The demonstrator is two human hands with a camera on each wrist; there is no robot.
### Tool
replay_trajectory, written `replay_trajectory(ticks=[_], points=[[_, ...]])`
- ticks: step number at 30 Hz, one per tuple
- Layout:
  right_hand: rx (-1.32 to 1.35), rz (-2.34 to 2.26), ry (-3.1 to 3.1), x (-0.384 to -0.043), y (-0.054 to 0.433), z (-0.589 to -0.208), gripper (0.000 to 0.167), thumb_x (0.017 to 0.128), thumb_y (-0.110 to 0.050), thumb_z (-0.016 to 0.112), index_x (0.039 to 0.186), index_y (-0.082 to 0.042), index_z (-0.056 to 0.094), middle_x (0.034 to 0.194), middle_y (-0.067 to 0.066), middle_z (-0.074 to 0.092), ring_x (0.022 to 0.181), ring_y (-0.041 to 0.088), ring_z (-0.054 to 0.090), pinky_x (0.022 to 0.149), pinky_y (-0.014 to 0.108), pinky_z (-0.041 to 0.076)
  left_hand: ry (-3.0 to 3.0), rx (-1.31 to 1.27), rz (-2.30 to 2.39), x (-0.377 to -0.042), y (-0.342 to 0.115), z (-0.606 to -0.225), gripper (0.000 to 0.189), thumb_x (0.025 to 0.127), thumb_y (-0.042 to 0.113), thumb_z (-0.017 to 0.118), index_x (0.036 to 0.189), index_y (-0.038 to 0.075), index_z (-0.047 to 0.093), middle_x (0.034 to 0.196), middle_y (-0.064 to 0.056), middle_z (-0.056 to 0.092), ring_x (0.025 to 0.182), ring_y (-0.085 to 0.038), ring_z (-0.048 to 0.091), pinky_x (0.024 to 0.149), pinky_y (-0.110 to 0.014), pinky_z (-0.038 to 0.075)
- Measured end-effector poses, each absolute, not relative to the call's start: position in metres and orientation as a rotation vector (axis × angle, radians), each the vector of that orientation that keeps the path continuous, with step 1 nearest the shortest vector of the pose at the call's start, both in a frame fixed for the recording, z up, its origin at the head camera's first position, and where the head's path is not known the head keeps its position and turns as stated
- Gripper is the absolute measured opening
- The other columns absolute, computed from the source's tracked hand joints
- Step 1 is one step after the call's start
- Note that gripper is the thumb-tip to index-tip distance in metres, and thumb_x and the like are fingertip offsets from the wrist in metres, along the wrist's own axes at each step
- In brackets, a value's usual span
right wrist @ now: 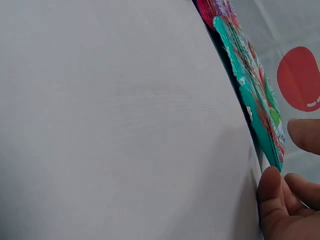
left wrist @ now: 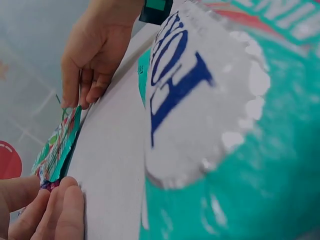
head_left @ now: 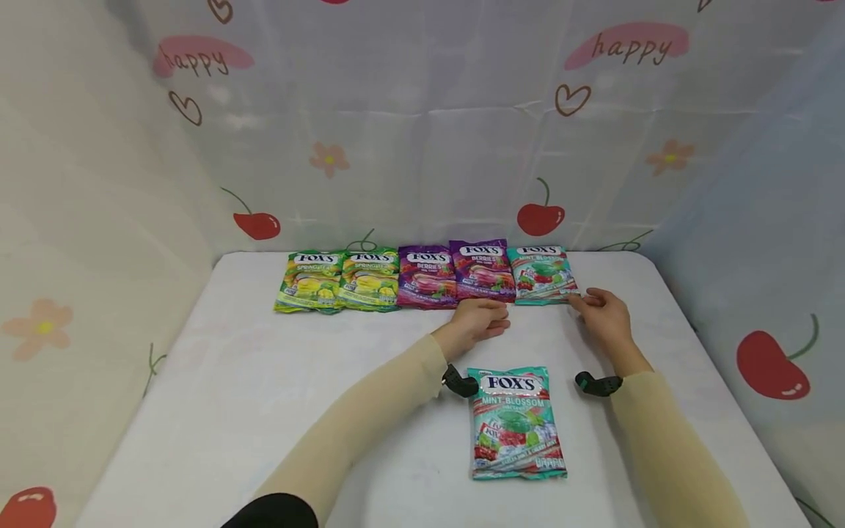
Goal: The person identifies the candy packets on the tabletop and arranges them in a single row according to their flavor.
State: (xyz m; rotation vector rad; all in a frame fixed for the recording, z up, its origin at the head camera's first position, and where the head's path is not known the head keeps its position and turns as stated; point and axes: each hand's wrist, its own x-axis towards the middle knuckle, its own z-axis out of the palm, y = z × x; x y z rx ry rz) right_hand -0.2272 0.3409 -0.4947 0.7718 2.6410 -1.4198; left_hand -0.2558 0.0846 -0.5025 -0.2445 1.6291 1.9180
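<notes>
Five candy bags stand in a row along the back of the white table in the head view. My right hand (head_left: 604, 323) is at the lower right corner of the teal mint candy bag (head_left: 543, 275). In the right wrist view a fingertip (right wrist: 270, 181) meets that corner, while another digit stays apart above it. My left hand (head_left: 474, 323) is at the lower edge of the right-hand purple berries candy bag (head_left: 483, 273), fingers loosely extended. A second teal mint candy bag (head_left: 516, 425) lies face up between my forearms, its print toward me.
Left in the row are another purple berries bag (head_left: 427, 277) and two green-yellow bags, one at the end (head_left: 309, 282) and one beside it (head_left: 370, 281). A printed cloth (head_left: 429, 147) hangs right behind the row. Cloth walls flank the table (head_left: 264, 389).
</notes>
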Motion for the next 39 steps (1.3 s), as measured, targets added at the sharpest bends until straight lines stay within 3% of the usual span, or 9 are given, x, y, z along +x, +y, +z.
replay_trajectory(ticks=[9,18,29,39], points=[[0.683,-1.373,2.618,-0.194,0.334,-0.491,0.069,0.103,-0.045,0.060,0.155,-0.005,0.041,0.134,0.017,0.057,0.101,0.025,0.059,0.077,0.021,0.049,1.589,-0.195,1.848,-0.244,0.049,-0.501,0.029,0.101,0.013,0.066,0.129,0.005,0.070,0.117,-0.010,0.075,0.099,-0.017,0.075,0.091,-0.031,0.062],[0.435,-1.391,2.584,-0.153,0.322,-0.485,0.065,0.103,-0.041,0.062,0.151,0.000,0.044,0.126,0.018,0.060,0.094,0.017,0.063,0.074,0.015,0.055,1.559,-0.197,1.837,-0.224,-0.004,-0.504,0.030,0.102,0.014,0.065,0.131,0.005,0.068,0.124,-0.011,0.073,0.108,-0.019,0.073,0.095,-0.033,0.061],[0.306,-1.388,2.430,-0.101,0.312,-0.477,0.066,0.102,-0.036,0.066,0.151,0.002,0.043,0.121,0.018,0.066,0.093,0.017,0.068,0.078,0.018,0.059,1.570,-0.176,1.768,-0.178,-0.044,-0.499,0.028,0.102,0.016,0.066,0.127,0.005,0.070,0.120,-0.010,0.074,0.102,-0.017,0.074,0.091,-0.031,0.062],[0.320,-1.355,2.293,-0.073,0.294,-0.470,0.065,0.101,-0.035,0.068,0.147,0.005,0.046,0.110,0.011,0.070,0.090,0.020,0.069,0.077,0.028,0.062,1.511,-0.077,1.720,-0.139,-0.049,-0.495,0.031,0.102,0.018,0.066,0.125,-0.002,0.070,0.114,-0.012,0.077,0.097,-0.017,0.076,0.089,-0.033,0.063]])
